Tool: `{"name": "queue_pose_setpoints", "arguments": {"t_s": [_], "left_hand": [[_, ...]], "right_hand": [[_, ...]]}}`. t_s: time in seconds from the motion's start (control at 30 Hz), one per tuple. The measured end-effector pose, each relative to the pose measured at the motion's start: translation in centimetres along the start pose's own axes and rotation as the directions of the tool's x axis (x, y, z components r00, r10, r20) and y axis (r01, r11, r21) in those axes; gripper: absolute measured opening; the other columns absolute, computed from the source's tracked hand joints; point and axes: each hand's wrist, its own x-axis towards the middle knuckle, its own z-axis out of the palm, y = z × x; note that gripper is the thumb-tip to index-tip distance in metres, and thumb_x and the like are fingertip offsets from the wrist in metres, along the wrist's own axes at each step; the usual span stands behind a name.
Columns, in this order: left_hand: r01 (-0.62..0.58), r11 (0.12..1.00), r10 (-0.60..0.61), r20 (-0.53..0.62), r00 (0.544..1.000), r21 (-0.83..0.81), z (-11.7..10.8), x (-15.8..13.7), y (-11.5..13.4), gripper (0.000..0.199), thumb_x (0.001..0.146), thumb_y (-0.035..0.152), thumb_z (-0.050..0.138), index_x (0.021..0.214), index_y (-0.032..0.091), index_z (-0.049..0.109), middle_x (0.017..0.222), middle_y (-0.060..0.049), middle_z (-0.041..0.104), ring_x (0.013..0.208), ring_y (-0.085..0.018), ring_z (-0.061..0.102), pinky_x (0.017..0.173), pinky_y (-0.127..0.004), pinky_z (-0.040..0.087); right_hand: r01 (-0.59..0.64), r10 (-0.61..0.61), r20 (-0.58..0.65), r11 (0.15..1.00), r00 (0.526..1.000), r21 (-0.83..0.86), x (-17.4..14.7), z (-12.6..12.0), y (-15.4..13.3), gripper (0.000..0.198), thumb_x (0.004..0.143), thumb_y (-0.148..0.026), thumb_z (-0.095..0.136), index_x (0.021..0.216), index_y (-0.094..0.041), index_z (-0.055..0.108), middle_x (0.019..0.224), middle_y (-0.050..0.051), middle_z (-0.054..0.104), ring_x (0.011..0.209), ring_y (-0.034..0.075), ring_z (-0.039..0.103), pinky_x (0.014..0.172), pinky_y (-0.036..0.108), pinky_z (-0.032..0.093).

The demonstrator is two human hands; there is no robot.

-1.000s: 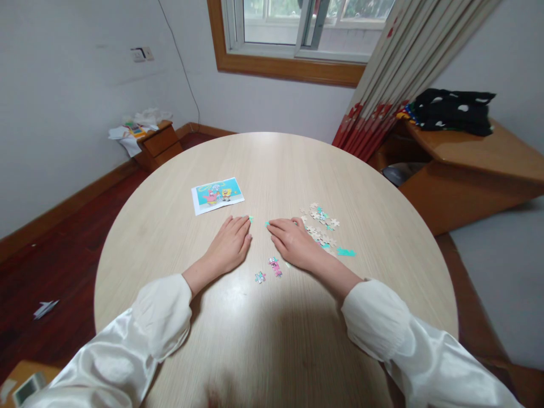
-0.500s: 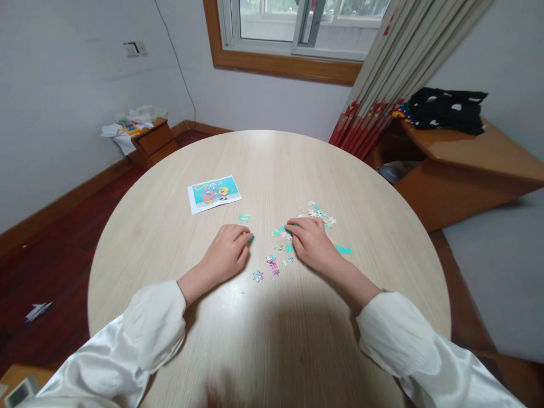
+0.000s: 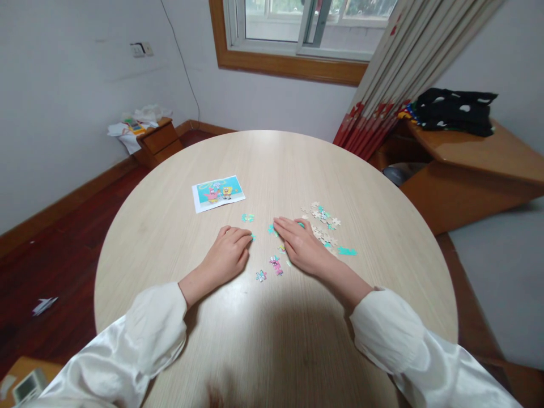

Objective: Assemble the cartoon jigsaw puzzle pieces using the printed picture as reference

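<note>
My left hand (image 3: 225, 252) rests on the table with its fingers curled together, pinching a small teal puzzle piece (image 3: 253, 237) whose edge shows at the fingertips. Stretched nearly flat, my right hand (image 3: 302, 245) lies over some puzzle pieces, its fingertips at a teal piece (image 3: 271, 229); part of what is under the palm is hidden. Nearer to me are a pink puzzle piece cluster (image 3: 276, 265) and a blue-and-pink piece (image 3: 260, 276). Beyond my left hand sits a teal and yellow piece cluster (image 3: 247, 217). A pile of loose pieces (image 3: 325, 215) spreads past my right hand, beside a joined teal strip (image 3: 347, 251).
A cartoon picture sheet (image 3: 219, 194) lies on the round wooden table (image 3: 272, 340), far left of the pieces. Behind stand a small drawer cabinet (image 3: 161, 141) on the left and a wooden desk (image 3: 476, 164) with black cloth (image 3: 454, 111) on the right.
My right hand has moved left, its fingers flatter, uncovering more loose pieces to its right. My left hand stays in place with the teal piece. The view has shifted slightly.
</note>
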Motion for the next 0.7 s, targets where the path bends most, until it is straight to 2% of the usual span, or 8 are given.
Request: {"name": "queue_pose_setpoints", "arguments": {"t_s": [0.17,0.3,0.37,0.53,0.7], "left_hand": [[-0.005,1.0,0.005,-0.025,1.0,-0.018,-0.1,-0.2,0.1,0.031,0.082,0.009,0.041,0.098,0.013,0.067,0.098,-0.012,0.067,0.093,-0.025,0.057,0.086,-0.044,0.043],[0.014,1.0,-0.015,-0.021,1.0,-0.028,-0.1,-0.3,0.0,0.031,0.083,0.009,0.04,0.098,0.015,0.067,0.097,-0.012,0.065,0.093,-0.025,0.056,0.085,-0.045,0.042],[0.018,0.999,-0.019,-0.017,1.0,-0.034,-0.1,-0.3,0.0,0.032,0.083,0.009,0.04,0.1,0.015,0.067,0.097,-0.011,0.065,0.093,-0.025,0.055,0.085,-0.044,0.042],[0.037,0.998,-0.036,0.022,0.999,-0.042,-0.2,-0.2,0.4,0.038,0.083,0.01,0.038,0.113,0.012,0.062,0.1,-0.013,0.062,0.094,-0.026,0.052,0.085,-0.044,0.041],[0.047,0.999,-0.047,0.099,0.994,-0.006,-0.1,-0.1,1.0,0.047,0.084,0.013,0.038,0.129,0.015,0.053,0.115,-0.015,0.057,0.101,-0.029,0.047,0.087,-0.047,0.04]], "right_hand": [[-0.086,0.086,-0.031,0.996,0.996,0.01,0.0,0.0,-0.8,0.042,0.086,-0.006,0.038,0.121,-0.015,0.06,0.121,0.015,0.062,0.115,0.026,0.053,0.098,0.047,0.033],[0.004,-0.005,0.031,1.0,1.0,0.028,0.5,0.3,-1.8,0.044,0.085,-0.005,0.039,0.124,-0.016,0.058,0.125,0.015,0.059,0.119,0.026,0.05,0.097,0.046,0.032],[0.035,-0.035,0.014,0.999,0.999,0.041,0.5,0.2,-2.0,0.044,0.086,-0.005,0.038,0.124,-0.016,0.058,0.127,0.015,0.058,0.121,0.025,0.049,0.098,0.046,0.032],[-0.051,0.055,-0.109,0.998,0.993,0.045,-0.5,-0.4,-1.3,0.039,0.086,-0.006,0.037,0.113,-0.016,0.064,0.113,0.013,0.065,0.109,0.024,0.055,0.095,0.045,0.034],[-0.088,0.092,-0.103,0.995,0.99,0.035,-1.2,-0.2,-0.9,0.039,0.086,-0.006,0.037,0.111,-0.017,0.065,0.112,0.013,0.067,0.105,0.025,0.057,0.092,0.045,0.035]]}}
